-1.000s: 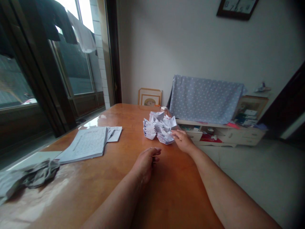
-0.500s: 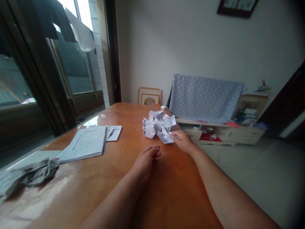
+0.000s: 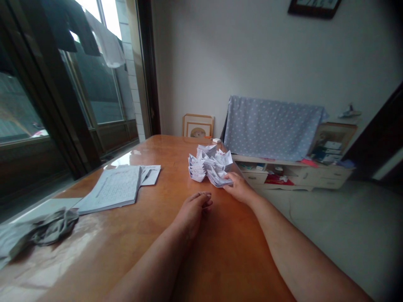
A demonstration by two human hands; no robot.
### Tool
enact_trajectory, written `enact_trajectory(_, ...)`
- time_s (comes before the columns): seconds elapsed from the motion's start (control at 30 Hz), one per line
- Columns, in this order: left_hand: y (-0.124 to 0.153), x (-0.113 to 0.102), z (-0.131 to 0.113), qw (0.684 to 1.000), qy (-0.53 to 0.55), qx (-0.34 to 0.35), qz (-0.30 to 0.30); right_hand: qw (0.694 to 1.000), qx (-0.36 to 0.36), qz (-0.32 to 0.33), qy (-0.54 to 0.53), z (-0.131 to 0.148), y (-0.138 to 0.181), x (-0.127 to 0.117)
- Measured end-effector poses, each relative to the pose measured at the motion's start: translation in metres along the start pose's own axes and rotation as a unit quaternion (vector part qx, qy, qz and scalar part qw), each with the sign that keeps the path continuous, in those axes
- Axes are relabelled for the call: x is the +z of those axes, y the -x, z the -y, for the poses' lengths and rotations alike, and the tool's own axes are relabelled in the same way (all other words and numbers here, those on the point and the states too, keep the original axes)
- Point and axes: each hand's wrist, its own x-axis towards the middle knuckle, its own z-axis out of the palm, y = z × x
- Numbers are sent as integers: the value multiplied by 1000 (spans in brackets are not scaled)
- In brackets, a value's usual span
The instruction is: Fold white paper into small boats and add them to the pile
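Folded white paper boats (image 3: 197, 168), nested in several stacks, stand grouped on the brown wooden table (image 3: 170, 156). My right hand (image 3: 236, 186) grips the right end of the nearest stack of paper boats (image 3: 218, 176), thumb at the near side and fingers at the far side. The stack's right tip is hidden behind the fingers. Nearer to me, my left hand (image 3: 197, 205) lies on the table with its fingers loosely curled closed and nothing visible in them. A short gap separates it from the boats.
On the left lie a pile of written sheets (image 3: 113, 186), a smaller printed paper (image 3: 151, 175) and a crumpled grey cloth (image 3: 55, 226). A small white box (image 3: 216, 141) sits at the far edge. Beyond the right edge stands a low white cabinet (image 3: 304, 178) below a dotted blue cloth (image 3: 270, 128).
My right hand has moved slightly left and its fingers have closed on the near stack of paper boats, which sits a little differently. My left hand has stayed in place.
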Motion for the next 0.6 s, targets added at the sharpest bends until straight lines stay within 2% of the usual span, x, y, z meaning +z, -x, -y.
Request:
enact_trajectory(0.2,-1,-2,0,1000,-4,9,-8,999,30,11,-27,-3,4,-10)
enact_trajectory(0.3,-3,-4,1,999,-14,19,-27,996,37,52,-70,-1,12,-23)
enact_trajectory(0.47,-4,-7,-1,991,-63,57,-102,979,36,137,-146,18,24,-37)
enact_trajectory(0.6,-2,-7,-8,992,-55,81,-84,968,35,179,-172,33,25,-37)
